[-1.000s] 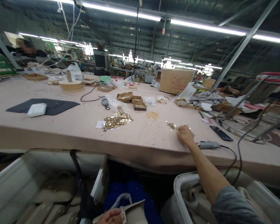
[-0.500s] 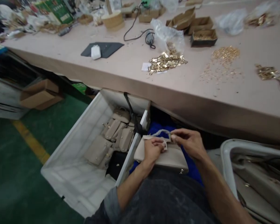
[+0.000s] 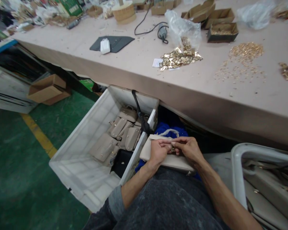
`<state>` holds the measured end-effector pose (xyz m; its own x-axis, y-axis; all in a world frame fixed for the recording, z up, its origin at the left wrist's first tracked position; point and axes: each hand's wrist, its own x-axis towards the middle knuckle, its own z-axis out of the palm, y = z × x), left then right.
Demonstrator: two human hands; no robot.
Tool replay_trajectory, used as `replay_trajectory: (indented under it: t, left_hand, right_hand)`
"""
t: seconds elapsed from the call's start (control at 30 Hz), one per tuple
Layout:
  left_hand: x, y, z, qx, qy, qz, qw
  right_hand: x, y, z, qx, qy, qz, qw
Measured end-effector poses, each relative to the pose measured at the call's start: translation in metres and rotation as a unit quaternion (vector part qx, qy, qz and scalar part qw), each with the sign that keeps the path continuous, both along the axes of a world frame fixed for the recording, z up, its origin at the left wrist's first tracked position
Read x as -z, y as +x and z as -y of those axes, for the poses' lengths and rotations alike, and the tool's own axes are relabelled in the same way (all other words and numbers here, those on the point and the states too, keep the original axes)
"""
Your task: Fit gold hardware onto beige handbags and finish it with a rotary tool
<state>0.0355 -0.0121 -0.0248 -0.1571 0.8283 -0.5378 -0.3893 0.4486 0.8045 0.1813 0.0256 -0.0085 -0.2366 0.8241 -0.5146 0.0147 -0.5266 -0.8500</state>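
One beige bag lies beneath the left hand and the right hand, close against the person's dark apron. The right hand pinches a small gold metal piece between thumb and fingers. The left hand, its fingers bent, grips the bag's flap just beside that piece; whether its fingertips touch the metal too, I cannot tell. Just beyond the hands rises the bag's handle. To the left of the left hand stands a white bin with more beige bags inside. Right of the right hand is another bin. Ahead of both hands, on the table, sits a pile of gold buckles.
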Motion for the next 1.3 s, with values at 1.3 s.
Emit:
replay_trajectory:
  t: [1.3]
  left_hand:
    - [-0.022,0.004,0.015,0.094,0.157,-0.249,0.951]
  right_hand:
    - [0.001,0.002,0.004,0.078,-0.031,-0.002,0.996]
